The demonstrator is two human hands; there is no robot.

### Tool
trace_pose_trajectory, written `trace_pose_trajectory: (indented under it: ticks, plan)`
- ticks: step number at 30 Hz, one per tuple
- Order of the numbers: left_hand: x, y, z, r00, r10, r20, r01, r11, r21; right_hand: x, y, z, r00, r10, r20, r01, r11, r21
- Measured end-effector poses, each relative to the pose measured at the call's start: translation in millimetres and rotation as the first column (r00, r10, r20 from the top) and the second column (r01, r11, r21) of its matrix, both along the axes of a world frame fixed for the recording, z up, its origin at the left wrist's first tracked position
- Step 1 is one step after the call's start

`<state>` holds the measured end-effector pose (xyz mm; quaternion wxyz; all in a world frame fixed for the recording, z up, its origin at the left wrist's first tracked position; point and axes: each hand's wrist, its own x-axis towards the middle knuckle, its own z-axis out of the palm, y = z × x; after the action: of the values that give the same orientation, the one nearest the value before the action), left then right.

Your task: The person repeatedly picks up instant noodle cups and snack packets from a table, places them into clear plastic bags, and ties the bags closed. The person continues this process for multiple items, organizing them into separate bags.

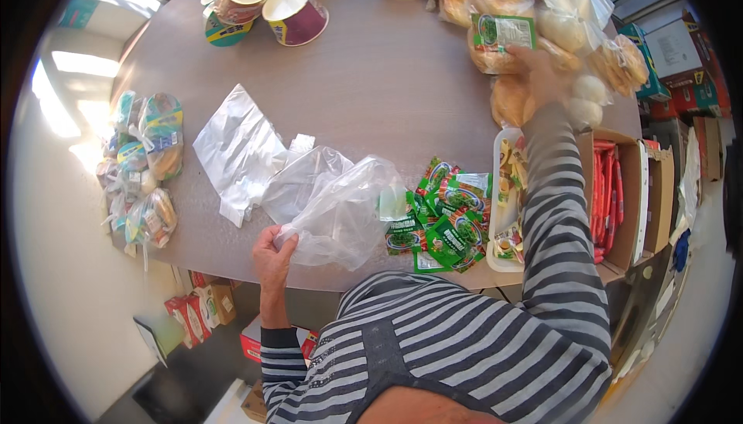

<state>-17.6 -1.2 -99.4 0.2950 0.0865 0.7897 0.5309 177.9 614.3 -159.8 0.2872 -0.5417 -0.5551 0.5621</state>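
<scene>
My left hand (277,262) pinches the edge of a clear plastic bag (348,215) near the front edge of the table. The bag looks limp and spreads to the right. Out at the far right, my right hand (537,72) is blurred, its thumb on a green printed sachet (504,33). That sachet lies over a bagged round bread (493,63); whether the fingers also grip the bread, I cannot tell. Similar green sachets (450,215) form a loose pile right of the bag. Flat white plastic bags (238,151) lie to its left.
Beside my right forearm are a white tray (496,250) of small packets and a carton (627,250) of red packets. Bagged breads (566,17) and white buns (585,113) crowd the far right. Instant-noodle tubs (296,14) stand at the back; filled bags (142,168) line the left edge.
</scene>
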Motion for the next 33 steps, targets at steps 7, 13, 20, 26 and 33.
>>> trace_pose_trajectory:
  ticks: [7, 13, 20, 26, 33]
  plan:
    - [-2.9, 32.4, 27.9, 0.995, 0.046, -0.093, -0.041, 0.997, 0.059, -120.6, -81.1, 20.5, 0.788, 0.044, 0.614, -0.562, 0.459, 0.689]
    - [-19.0, 56.7, 38.6, 0.900, -0.073, -0.429, 0.040, 0.995, -0.087, -156.2, -96.9, 19.3, 0.687, 0.073, 0.723, -0.564, 0.682, 0.466]
    - [-34.3, 54.4, 14.1, 0.941, -0.026, -0.338, 0.017, 0.999, -0.030, -86.1, -248.8, 91.3, 0.662, 0.331, -0.673, -0.445, 0.896, 0.003]
    - [-38.5, 51.8, 7.0, 0.967, -0.016, -0.252, 0.050, 0.990, 0.129, -86.6, -393.5, 42.1, 0.445, 0.393, -0.805, -0.806, 0.567, -0.169]
    - [-14.1, 24.8, 82.5, 0.971, 0.080, 0.224, -0.152, 0.933, 0.325, -139.0, -354.3, 43.1, 0.231, 0.858, 0.459, -0.972, 0.228, 0.063]
